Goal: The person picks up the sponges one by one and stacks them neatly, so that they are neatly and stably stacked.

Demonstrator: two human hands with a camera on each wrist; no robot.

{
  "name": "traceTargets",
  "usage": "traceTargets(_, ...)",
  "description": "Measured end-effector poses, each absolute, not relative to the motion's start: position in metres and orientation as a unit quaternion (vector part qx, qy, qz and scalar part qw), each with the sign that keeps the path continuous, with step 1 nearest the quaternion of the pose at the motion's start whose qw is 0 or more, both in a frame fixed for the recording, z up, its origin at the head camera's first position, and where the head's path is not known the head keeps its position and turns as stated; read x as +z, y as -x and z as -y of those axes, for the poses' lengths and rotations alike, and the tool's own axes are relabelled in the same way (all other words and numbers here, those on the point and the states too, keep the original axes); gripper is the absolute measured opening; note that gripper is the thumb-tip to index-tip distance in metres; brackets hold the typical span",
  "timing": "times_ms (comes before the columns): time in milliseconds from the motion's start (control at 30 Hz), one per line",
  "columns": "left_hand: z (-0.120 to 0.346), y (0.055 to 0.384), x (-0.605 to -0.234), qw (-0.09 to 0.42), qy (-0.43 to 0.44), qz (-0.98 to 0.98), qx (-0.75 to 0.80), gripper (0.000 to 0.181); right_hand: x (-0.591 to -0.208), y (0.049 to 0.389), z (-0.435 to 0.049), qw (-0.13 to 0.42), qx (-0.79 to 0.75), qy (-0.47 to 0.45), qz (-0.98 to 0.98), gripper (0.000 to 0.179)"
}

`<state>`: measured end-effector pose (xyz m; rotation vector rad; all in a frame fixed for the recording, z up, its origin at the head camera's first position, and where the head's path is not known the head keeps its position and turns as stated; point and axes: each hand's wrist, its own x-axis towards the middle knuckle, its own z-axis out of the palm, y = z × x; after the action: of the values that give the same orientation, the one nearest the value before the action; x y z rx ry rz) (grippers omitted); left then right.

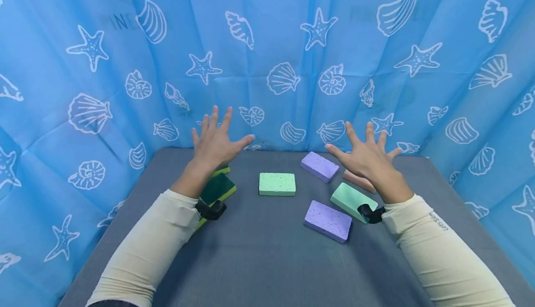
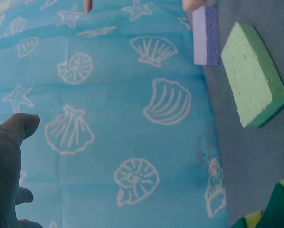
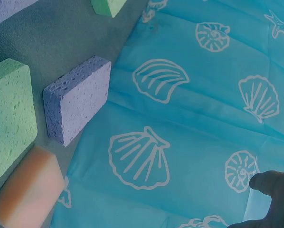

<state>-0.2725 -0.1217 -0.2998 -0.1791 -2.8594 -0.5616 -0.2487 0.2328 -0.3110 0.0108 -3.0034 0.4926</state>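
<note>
Both hands are raised with fingers spread, holding nothing. In the head view my left hand (image 1: pixel 215 144) is up over the left side of the table, above green-and-yellow sponges (image 1: pixel 217 189) partly hidden behind the wrist. My right hand (image 1: pixel 368 156) is over the right side, above a pink-orange sponge (image 3: pixel 30 190) and a light green sponge (image 1: pixel 351 200). Between the hands lie another light green sponge (image 1: pixel 277 184), a purple sponge (image 1: pixel 319 166) towards the back and a second purple sponge (image 1: pixel 328 221) nearer the front.
The sponges lie on a grey cloth-covered table (image 1: pixel 259 260). A blue curtain (image 1: pixel 267 56) printed with white shells and starfish hangs along the table's back edge and round both sides. A dark band (image 1: pixel 211 209) is on the left wrist, another (image 1: pixel 371 214) on the right.
</note>
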Motion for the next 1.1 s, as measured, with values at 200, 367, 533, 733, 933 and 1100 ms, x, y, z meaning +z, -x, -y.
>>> traceTargets(200, 0.115, 0.267, -0.305, 0.147, 0.082, 0.951, -0.258, 0.1, -0.313, 0.244, -0.231, 0.058, 0.161, -0.007, 0.985, 0.102)
traceTargets(367, 0.109, 0.264, -0.314, 0.223, 0.117, 0.915, -0.314, 0.099, -0.313, 0.243, -0.231, 0.059, 0.165, -0.007, 0.985, 0.103)
traceTargets(533, 0.103, 0.264, -0.324, 0.26, 0.149, 0.885, -0.355, 0.098, -0.313, 0.241, -0.231, 0.059, 0.169, -0.01, 0.984, 0.103)
traceTargets(733, 0.096, 0.263, -0.338, 0.271, 0.183, 0.854, -0.405, 0.093, -0.315, 0.24, -0.232, 0.055, 0.17, -0.015, 0.984, 0.101)
traceTargets(933, 0.087, 0.258, -0.356, 0.253, 0.216, 0.825, -0.458, 0.09, -0.318, 0.24, -0.234, 0.055, 0.174, -0.021, 0.983, 0.1)
traceTargets(1100, 0.08, 0.258, -0.368, 0.235, 0.22, 0.815, -0.481, 0.088, -0.321, 0.24, -0.234, 0.05, 0.175, -0.016, 0.983, 0.102)
